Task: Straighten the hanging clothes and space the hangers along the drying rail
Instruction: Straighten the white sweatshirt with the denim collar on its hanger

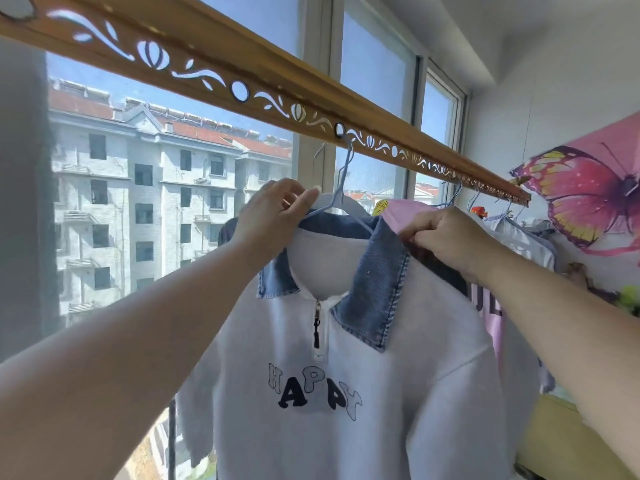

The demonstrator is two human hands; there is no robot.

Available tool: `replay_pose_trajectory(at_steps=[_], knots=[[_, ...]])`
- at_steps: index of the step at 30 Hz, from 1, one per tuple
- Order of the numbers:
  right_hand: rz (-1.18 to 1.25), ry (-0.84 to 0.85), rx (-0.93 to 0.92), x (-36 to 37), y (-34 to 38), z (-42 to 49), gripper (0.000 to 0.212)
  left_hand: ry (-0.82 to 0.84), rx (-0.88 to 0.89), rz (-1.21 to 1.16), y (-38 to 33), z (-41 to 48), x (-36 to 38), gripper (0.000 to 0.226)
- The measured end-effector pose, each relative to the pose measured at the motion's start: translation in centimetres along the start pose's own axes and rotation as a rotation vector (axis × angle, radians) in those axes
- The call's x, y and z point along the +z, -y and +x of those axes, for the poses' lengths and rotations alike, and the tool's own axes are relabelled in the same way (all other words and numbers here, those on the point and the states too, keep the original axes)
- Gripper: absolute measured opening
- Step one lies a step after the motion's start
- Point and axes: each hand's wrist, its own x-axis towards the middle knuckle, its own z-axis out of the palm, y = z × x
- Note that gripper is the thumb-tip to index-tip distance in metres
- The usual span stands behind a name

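A white sweatshirt [398,375] with a denim collar and the word HAPPY hangs on a pale blue hanger [341,188], hooked into a hole of the golden drying rail [214,64]. My left hand [273,209] pinches the hanger's left shoulder and the collar edge. My right hand [446,237] grips the right collar and shoulder of the sweatshirt. Behind it hangs a pink garment [491,323], then several light blue clothes [523,237] on further hangers toward the rail's right end.
The window [374,71] with a pale frame runs behind the rail, apartment buildings outside. A pink butterfly picture [588,202] covers the right wall. Something yellow [561,441] lies low at the right. A grey curtain [20,202] hangs at the far left.
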Motion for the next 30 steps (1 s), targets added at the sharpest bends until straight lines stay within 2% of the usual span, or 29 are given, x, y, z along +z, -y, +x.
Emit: replay_pose_trajectory(at_steps=[3, 6, 8, 11, 12, 14, 17, 21, 26, 30], knots=[[-0.144, -0.037, -0.095, 0.3, 0.7, 1.1, 0.029, 0.099, 0.038, -0.059, -2.7, 0.8, 1.3, 0.046], [-0.135, 0.012, -0.078, 0.6, 1.3, 2.3, 0.030, 0.114, 0.028, -0.039, -4.5, 1.5, 2.0, 0.049], [-0.107, 0.101, -0.030, 1.0, 1.9, 2.9, 0.032, 0.084, 0.004, 0.002, -5.3, 1.9, 2.3, 0.038], [-0.105, 0.200, 0.008, 1.8, 2.7, 3.9, 0.032, 0.069, -0.061, 0.006, -5.5, 2.4, 2.6, 0.007], [-0.124, 0.217, 0.003, 2.1, 2.9, 4.1, 0.030, 0.074, -0.084, -0.007, -5.4, 2.4, 2.6, 0.006], [-0.165, 0.252, -0.019, 2.8, 3.3, 4.5, 0.028, 0.085, -0.098, -0.014, -5.1, 2.2, 2.5, 0.012], [-0.238, 0.287, -0.035, 3.8, 3.6, 4.9, 0.017, 0.102, -0.014, -0.016, -4.6, 1.7, 2.1, 0.016], [-0.314, 0.234, -0.056, 4.3, 3.5, 5.0, 0.034, 0.124, 0.041, -0.055, -4.1, 1.5, 1.8, 0.032], [-0.249, 0.139, -0.094, 3.6, 3.1, 4.9, 0.021, 0.093, 0.060, 0.037, -3.2, 1.3, 2.0, 0.042], [-0.217, 0.096, -0.091, 2.9, 3.0, 5.1, 0.033, 0.089, 0.070, 0.079, -2.8, 1.6, 1.9, 0.041]])
